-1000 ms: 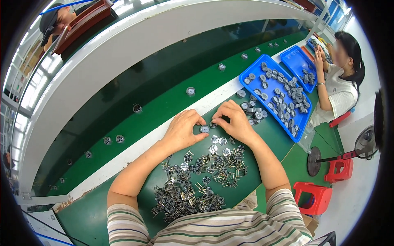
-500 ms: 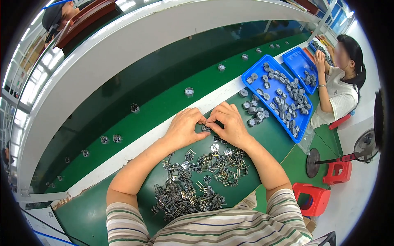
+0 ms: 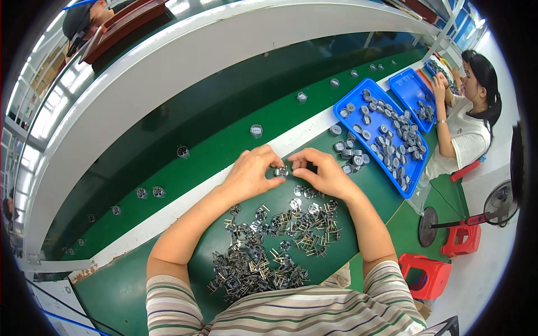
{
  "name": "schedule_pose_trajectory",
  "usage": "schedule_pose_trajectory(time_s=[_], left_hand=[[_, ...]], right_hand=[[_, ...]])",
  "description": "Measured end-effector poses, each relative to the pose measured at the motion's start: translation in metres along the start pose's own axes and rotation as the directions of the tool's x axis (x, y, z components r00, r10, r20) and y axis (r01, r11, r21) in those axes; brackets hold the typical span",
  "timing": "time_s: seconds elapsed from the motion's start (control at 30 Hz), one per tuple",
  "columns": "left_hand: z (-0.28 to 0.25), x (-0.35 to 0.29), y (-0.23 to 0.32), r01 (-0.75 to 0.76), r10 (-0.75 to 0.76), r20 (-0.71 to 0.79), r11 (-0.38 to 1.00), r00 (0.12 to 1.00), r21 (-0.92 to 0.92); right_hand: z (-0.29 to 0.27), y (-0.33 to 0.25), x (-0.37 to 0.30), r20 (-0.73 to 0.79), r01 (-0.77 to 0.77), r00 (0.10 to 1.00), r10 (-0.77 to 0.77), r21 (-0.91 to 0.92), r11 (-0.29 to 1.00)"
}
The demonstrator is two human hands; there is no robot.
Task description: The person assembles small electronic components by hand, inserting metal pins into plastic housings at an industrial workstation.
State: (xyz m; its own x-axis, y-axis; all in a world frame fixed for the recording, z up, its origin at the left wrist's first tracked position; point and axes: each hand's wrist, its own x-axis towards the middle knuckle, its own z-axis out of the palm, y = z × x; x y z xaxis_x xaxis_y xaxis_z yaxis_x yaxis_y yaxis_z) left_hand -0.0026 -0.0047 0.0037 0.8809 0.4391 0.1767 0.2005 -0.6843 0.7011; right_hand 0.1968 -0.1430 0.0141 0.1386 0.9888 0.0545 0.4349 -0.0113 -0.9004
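Observation:
Between its thumb and fingertips my left hand (image 3: 249, 175) grips a small round part (image 3: 281, 171) with shiny metal on it. My right hand (image 3: 324, 175) is just to the right of that part, thumb and fingers apart, with nothing visible in them. A few loose shiny parts (image 3: 305, 192) lie below my right hand. Closer to me, a heap of small dark round parts with metal prongs (image 3: 252, 270) covers the green tabletop (image 3: 185, 291). Beyond my right hand stands a cluster of grey round housings (image 3: 348, 154).
A blue tray (image 3: 343, 107) of grey housings is at the right, with a second blue tray (image 3: 400, 84) behind it. Ahead, a green conveyor belt (image 3: 224, 147) carries several small parts past a white ledge (image 3: 305, 130). A co-worker (image 3: 469, 126) sits at far right, near red stools (image 3: 425, 274) and a fan (image 3: 499, 201).
My right hand has drawn away from the small round part, its fingers parting. The part stays in my left hand. Parts on the belt have shifted slightly left.

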Motion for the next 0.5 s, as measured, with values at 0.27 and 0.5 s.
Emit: schedule_pose_trajectory(time_s=[0.27, 0.5], left_hand=[[-0.061, 0.005, -0.059, 0.281, -0.155, -0.375, 0.908, 0.914, 0.310], [-0.051, 0.007, -0.042, 0.213, -0.036, -0.324, 0.820, 0.946, 0.531]], right_hand=[[-0.034, -0.003, -0.004, 0.481, 0.279, 0.863, -0.155, -0.198, 0.940], [-0.017, -0.004, -0.004, 0.039, 0.016, 0.999, -0.009, -0.162, 0.987]])
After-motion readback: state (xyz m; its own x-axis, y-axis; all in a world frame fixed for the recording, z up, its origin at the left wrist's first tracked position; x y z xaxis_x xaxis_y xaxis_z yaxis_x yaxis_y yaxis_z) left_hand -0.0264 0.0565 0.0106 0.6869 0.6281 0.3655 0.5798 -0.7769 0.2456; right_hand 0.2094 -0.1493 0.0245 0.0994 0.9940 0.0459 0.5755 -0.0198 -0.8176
